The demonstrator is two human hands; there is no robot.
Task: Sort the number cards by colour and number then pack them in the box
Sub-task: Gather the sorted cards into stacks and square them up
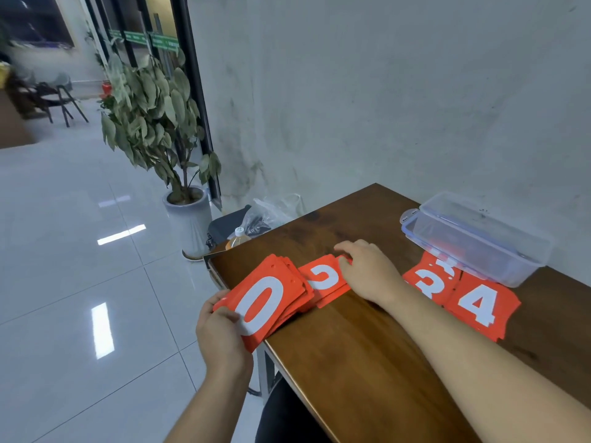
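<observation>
My left hand grips a fanned stack of red number cards at the table's left edge; a white 0 shows on top. My right hand lies with its fingers over a second red pile whose top card shows a curved white digit, partly hidden by the hand. Further right lie a red pile topped with a 3 and a red pile topped with a 4. A clear plastic box stands at the back right, overlapping the far end of the 3 pile.
The brown wooden table stands against a grey wall. Left of it on the tiled floor are a potted plant, a dark bag with clear plastic and a bottle. Chairs stand far off at the back left.
</observation>
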